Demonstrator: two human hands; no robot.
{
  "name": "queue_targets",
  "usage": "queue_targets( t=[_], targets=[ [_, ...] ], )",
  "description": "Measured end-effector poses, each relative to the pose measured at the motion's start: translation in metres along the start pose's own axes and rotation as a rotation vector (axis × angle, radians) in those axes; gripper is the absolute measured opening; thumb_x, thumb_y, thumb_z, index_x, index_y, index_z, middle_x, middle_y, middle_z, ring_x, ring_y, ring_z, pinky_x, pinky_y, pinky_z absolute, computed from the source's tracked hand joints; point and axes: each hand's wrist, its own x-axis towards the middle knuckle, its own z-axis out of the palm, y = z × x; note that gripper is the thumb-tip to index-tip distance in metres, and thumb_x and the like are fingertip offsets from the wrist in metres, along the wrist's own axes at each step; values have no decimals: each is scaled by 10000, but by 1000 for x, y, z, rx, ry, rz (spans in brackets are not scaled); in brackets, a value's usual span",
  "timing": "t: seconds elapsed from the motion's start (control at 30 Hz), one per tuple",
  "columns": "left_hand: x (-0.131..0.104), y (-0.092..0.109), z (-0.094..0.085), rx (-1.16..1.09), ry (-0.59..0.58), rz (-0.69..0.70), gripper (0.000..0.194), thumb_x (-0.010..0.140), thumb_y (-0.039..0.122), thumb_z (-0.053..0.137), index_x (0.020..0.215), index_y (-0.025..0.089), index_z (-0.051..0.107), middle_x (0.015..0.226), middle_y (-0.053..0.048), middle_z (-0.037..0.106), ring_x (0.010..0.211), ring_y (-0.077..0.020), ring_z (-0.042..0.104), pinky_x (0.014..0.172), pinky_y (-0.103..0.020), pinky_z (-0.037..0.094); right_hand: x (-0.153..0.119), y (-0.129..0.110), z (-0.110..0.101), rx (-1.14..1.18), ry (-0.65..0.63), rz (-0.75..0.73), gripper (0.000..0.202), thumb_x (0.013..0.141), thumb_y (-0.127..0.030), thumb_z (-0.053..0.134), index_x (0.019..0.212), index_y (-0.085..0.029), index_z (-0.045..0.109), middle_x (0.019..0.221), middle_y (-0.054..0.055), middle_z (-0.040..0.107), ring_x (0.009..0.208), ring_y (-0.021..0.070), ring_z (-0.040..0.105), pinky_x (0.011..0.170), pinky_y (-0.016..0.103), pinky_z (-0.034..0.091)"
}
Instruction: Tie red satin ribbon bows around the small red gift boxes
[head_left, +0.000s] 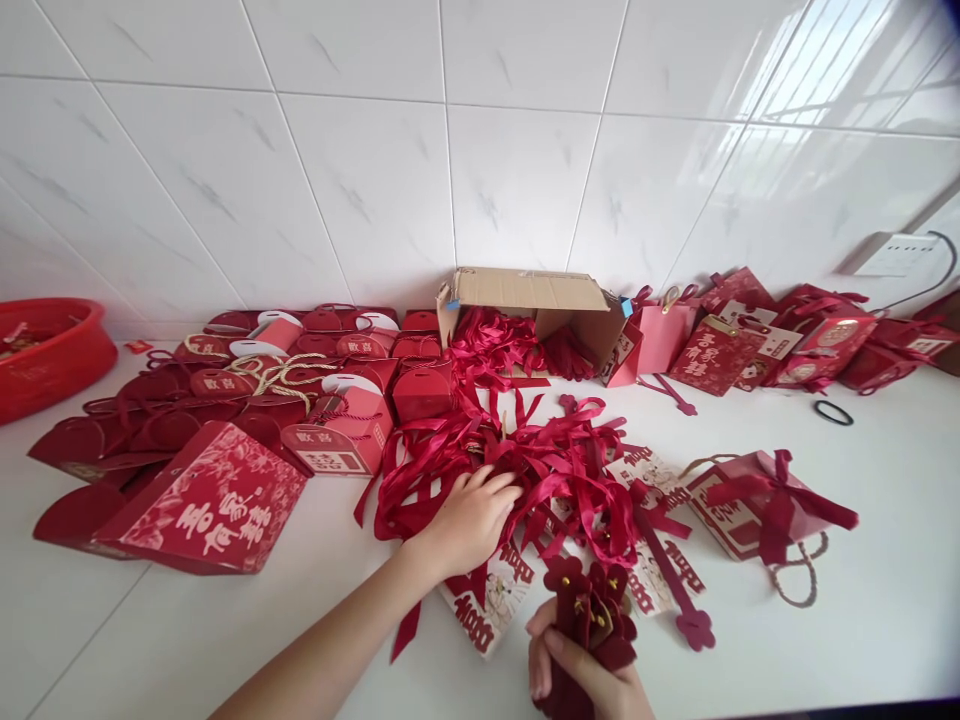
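Note:
My left hand [472, 522] lies on a tangled heap of red ribbons [592, 490] in the middle of the table, its fingers spread over the strands. Nothing that it grips can be made out. Nearer the front edge, my right hand [581, 665] is wrapped round a bundle of dark red flower-ended strips [592, 615] with small gold parts. Printed cards [487, 610] with red characters lie partly under the ribbons. One loose flower-ended strip [679, 585] lies to the right of my right hand.
Red gift boxes [225, 500] crowd the left side, beside a red basin [52, 360]. An open cardboard box [532, 290] with ribbons stands by the tiled wall. More red boxes [825, 345] line the back right. A bow-tied box [757, 500] and a black ring [832, 412] lie at right.

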Motion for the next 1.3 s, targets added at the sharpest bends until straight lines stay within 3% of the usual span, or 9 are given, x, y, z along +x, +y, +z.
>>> queue_targets(
  t=[0.2,0.33,0.43,0.57,0.67,0.8,1.03,1.17,1.3],
  targets=[
    [3,10,6,-5,-70,105,378,946,204,286,1241,203,523,1369,-82,513,1375,-320,274,1069,-576,271,4,6,-4,87,-37,-4,288,736,-406,697,811,-132,649,487,13,589,454,121,512,482,233,359],
    [-2,15,4,-30,25,117,363,945,194,299,1269,185,464,1352,-103,511,1289,-257,424,1032,-448,377,6,4,-4,194,-40,56,257,723,-377,702,817,-148,633,473,-22,537,440,115,480,486,252,405],
    [-1,7,-7,-3,186,-1,312,929,147,305,1163,179,509,1205,-89,595,1054,-191,589,888,-336,471,7,0,-5,248,-48,75,256,718,-363,697,813,-137,623,458,-49,461,432,95,435,482,239,402],
    [14,-25,-18,89,321,-234,298,891,87,310,1021,166,566,1051,-86,642,948,-197,617,814,-313,483,8,-2,-6,249,-76,50,255,733,-359,677,817,-125,619,450,-55,427,448,113,477,486,238,394],
    [29,-48,-18,129,284,-265,240,848,107,417,971,169,614,1030,-91,666,944,-236,629,793,-337,492,9,0,-7,236,-70,36,236,738,-346,674,821,-133,615,469,-40,459,481,149,533,499,268,416],
    [37,-63,-15,181,250,-270,219,832,164,482,977,187,645,1032,-80,681,959,-252,630,796,-346,491,11,5,-13,259,-73,21,211,741,-311,668,826,-125,616,472,-33,472,474,146,536,505,264,397],
    [13,-77,-29,259,230,-349,215,830,181,465,911,215,661,952,-61,708,844,-263,656,700,-357,490,15,16,-21,325,-75,12,177,744,-282,648,817,-122,624,450,-38,458,441,129,500,482,250,363],
    [0,-76,-38,301,249,-372,210,783,145,495,892,178,671,949,-110,682,871,-303,631,731,-405,479,14,14,-19,325,-50,14,179,735,-281,647,812,-122,619,450,-39,450,437,124,480,476,248,349],
    [6,-61,-34,258,263,-247,266,793,156,497,988,210,669,1050,-91,651,998,-283,579,858,-411,449,13,10,-17,340,-45,36,176,721,-276,651,805,-125,613,460,-40,449,452,122,472,481,248,342]
  ],
)
